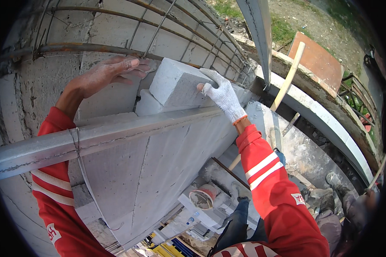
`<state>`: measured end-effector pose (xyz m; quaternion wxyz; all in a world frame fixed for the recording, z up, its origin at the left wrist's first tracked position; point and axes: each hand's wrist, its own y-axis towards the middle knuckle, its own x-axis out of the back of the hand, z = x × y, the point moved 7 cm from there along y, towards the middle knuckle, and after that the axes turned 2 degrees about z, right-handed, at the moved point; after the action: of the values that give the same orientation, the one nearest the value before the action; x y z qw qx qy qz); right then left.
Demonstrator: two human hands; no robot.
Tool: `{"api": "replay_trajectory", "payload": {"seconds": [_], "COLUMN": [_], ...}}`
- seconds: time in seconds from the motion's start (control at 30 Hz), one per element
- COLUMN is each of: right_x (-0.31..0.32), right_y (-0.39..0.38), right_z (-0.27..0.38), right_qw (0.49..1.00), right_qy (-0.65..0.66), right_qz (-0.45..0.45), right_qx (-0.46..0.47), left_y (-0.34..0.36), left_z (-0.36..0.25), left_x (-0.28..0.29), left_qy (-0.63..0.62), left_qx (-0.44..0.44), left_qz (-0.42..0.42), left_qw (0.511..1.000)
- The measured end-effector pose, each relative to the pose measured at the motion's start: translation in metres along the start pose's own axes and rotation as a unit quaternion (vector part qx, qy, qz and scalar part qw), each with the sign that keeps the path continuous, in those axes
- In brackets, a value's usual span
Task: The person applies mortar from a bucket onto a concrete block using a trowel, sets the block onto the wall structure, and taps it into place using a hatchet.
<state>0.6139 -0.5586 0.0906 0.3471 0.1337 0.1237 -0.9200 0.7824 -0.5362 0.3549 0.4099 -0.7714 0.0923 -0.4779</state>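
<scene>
A pale grey, rough-faced concrete block (175, 83) sits tilted on top of another block (152, 104) in the wall, behind a long metal beam. My right hand (222, 93), in a white knitted glove with an orange cuff, grips its right end, thumb on the near face and fingers over the far side. My bare, dusty left hand (113, 73) is off to the left of the block, fingers stretched out and apart from it. Whether its fingertips touch the wall behind I cannot tell.
Rusty rebar mesh (158, 25) runs behind the blocks. The metal beam (103, 138) crosses between my arms, and a metal post (257, 34) rises ahead. Far below are a bucket (202, 198) and a bottle (190, 220). A wooden pole (288, 77) leans right, near another person's legs (330, 205).
</scene>
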Motion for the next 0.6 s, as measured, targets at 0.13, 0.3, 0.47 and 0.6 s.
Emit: {"api": "replay_trajectory", "payload": {"seconds": [0.13, 0.3, 0.47, 0.6], "right_x": [0.002, 0.003, 0.005, 0.002], "right_y": [0.005, 0.006, 0.007, 0.005], "right_z": [-0.008, -0.008, 0.002, -0.001], "right_qw": [0.999, 0.999, 0.999, 0.999], "right_qy": [-0.024, -0.007, -0.009, 0.041], "right_qz": [-0.024, -0.019, -0.011, -0.002], "right_qx": [0.042, 0.031, 0.033, 0.033], "left_y": [0.006, 0.011, 0.01, 0.011], "left_z": [0.002, 0.006, 0.01, 0.012], "left_x": [0.005, 0.004, 0.011, 0.009], "left_qy": [-0.032, 0.004, 0.036, 0.034], "left_qx": [0.026, 0.012, -0.004, -0.014], "left_qz": [-0.036, -0.05, -0.117, -0.138], "left_qw": [0.998, 0.999, 0.993, 0.99]}}
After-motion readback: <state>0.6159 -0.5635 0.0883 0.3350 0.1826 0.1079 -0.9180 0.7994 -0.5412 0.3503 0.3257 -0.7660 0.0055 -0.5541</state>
